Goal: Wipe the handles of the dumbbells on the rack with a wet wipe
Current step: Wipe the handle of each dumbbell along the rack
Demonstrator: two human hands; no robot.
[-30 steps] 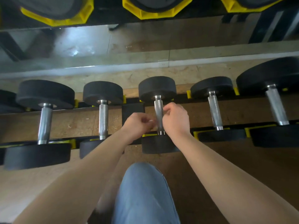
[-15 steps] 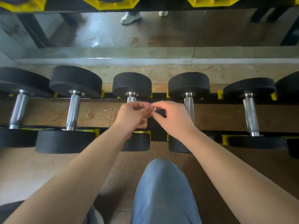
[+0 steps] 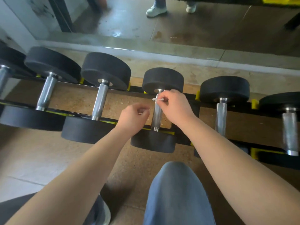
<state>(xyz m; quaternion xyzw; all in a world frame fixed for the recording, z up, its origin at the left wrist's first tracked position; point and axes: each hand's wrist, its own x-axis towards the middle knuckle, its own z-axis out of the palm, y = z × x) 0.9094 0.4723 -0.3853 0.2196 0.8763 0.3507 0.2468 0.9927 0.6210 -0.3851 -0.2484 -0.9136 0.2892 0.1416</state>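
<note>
my left grip is curled just left of the handle; whether it holds anything i cannot tell. the handle runs near to far, and my right grip pinches the wet wipe across its far end.

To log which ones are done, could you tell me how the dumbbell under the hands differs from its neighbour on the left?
The dumbbell under the hands has smaller black heads than the left neighbour. On its handle the right hand pinches a white wipe near the top; the neighbour's handle is bare and untouched. Both lie the same way on the rack, with chrome handles.
</note>
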